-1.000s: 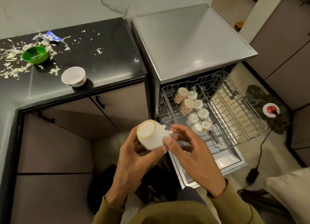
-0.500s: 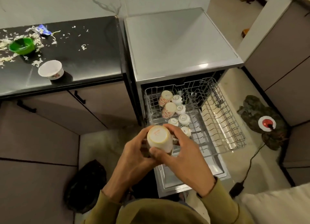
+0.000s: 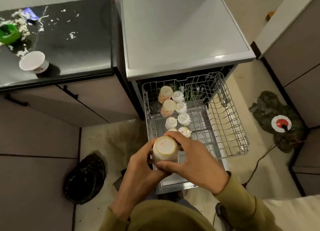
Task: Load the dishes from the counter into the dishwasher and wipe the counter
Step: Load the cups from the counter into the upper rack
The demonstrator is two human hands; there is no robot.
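Pulled-out wire dishwasher rack (image 3: 230, 127): left strip taken by upturned white and red-patterned cups (image 3: 174, 109), packed close; right half and near-right corner bare wire, open from above. Black surface (image 3: 78, 45): white bowl (image 3: 33, 62), green bowl (image 3: 7, 33) and scraps crowd left end; right part mostly bare.

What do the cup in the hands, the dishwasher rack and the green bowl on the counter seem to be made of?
Cup: likely glazed ceramic; glossy cream surface, gold ring around the base, printed mark.
Rack: metal wire, probably coated; thin grey grid.
Green bowl: probably plastic; a bright, even colour, though it is blurred.
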